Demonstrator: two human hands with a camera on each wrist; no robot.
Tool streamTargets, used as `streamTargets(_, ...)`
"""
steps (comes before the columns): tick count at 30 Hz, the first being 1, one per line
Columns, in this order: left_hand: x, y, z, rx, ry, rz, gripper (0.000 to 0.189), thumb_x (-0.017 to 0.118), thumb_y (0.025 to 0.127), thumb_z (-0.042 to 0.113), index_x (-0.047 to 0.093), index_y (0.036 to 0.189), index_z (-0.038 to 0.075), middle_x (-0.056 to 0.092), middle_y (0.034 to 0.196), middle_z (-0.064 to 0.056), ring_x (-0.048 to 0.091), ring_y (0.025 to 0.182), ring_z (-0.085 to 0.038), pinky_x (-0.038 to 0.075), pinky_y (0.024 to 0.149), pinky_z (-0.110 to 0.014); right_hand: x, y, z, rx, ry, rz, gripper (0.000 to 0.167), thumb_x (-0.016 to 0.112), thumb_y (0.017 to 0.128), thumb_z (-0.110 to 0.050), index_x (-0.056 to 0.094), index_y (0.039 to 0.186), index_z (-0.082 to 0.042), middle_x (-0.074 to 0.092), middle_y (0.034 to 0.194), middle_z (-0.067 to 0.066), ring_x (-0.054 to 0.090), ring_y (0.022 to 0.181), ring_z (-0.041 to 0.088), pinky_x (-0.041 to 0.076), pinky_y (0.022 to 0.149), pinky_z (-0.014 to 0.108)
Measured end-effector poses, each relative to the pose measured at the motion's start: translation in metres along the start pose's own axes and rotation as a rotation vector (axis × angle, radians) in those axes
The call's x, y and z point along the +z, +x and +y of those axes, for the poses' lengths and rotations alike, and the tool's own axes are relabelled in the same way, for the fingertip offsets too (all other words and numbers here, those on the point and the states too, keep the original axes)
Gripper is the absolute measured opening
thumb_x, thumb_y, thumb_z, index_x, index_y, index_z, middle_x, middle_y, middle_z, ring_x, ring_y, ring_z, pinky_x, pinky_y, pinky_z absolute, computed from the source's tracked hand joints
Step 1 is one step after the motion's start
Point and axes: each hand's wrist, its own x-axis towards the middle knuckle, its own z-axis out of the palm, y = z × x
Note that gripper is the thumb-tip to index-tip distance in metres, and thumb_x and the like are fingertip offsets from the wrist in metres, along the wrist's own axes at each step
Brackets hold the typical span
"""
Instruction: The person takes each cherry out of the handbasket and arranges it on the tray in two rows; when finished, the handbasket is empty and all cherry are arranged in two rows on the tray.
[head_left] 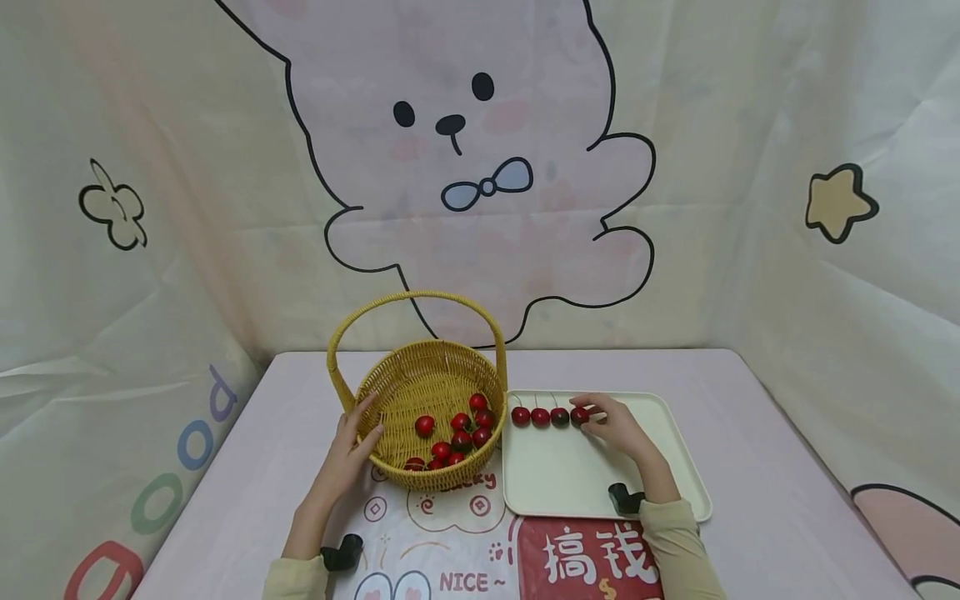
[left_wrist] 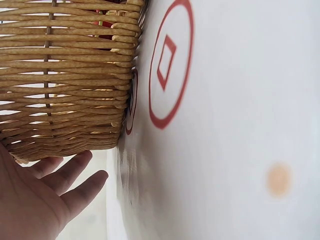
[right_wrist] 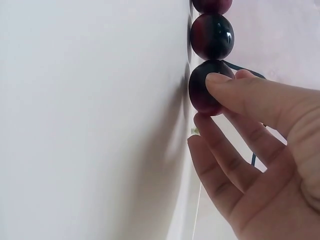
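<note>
A yellow wicker basket (head_left: pixel 431 362) with a tall arched handle holds several red cherries (head_left: pixel 461 440). My left hand (head_left: pixel 347 458) touches the basket's left side; its fingers (left_wrist: pixel 82 192) are spread and fairly straight beside the woven wall in the left wrist view, where the thumb is hidden. On the white tray (head_left: pixel 577 475), several dark red cherries (head_left: pixel 540 417) stand in a row near the far edge, stems upward. My right hand (head_left: pixel 618 429) pinches the rightmost cherry (right_wrist: pixel 204 92) between thumb and fingers. That cherry sits against its neighbour (right_wrist: pixel 212 37) in the right wrist view.
The tray stands just right of the basket on a pale table (head_left: pixel 780 467). A printed mat (head_left: pixel 442 558) with a red panel lies in front. Fabric with cartoon drawings hangs behind and at both sides. Each wrist wears a black device (head_left: pixel 342 553).
</note>
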Motion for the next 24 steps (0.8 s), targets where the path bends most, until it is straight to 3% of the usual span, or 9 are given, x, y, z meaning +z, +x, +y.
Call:
streamTargets(15,-0.001,0.0,0.0,0.011,-0.012,0.0,0.057,0.05,0.095,0.035,0.026,0.146,0.027,0.025,0.141,-0.023,0.029,0.13,-0.047,0.025,0.098,-0.068,0.0,0.001,-0.002,-0.001,0.011,-0.003,0.04,0.064,0.08,0.008,0.058,0.118,0.001,0.058,0.117,0.022,0.056,0.103,0.04,0.048,0.084,0.05)
streamTargets(20,0.0,0.0,-0.001,0.003,-0.01,-0.002,0.057,0.05,0.095,0.033,0.026,0.146,0.028,0.026,0.139,-0.022,0.03,0.13,-0.047,0.025,0.098,-0.068,-0.004,-0.001,-0.008,0.022,-0.022,0.003,0.041,0.065,0.081,0.003,0.058,0.121,-0.003,0.056,0.12,0.02,0.054,0.105,0.041,0.047,0.085,0.052)
streamTargets(24,0.0,0.001,-0.001,-0.001,-0.005,-0.003,0.057,0.051,0.095,0.032,0.026,0.146,0.028,0.027,0.139,-0.022,0.031,0.129,-0.047,0.026,0.098,-0.068,-0.009,-0.002,-0.019,-0.007,-0.049,0.032,0.04,0.065,0.083,0.001,0.058,0.122,-0.004,0.055,0.118,0.019,0.053,0.106,0.043,0.047,0.082,0.053)
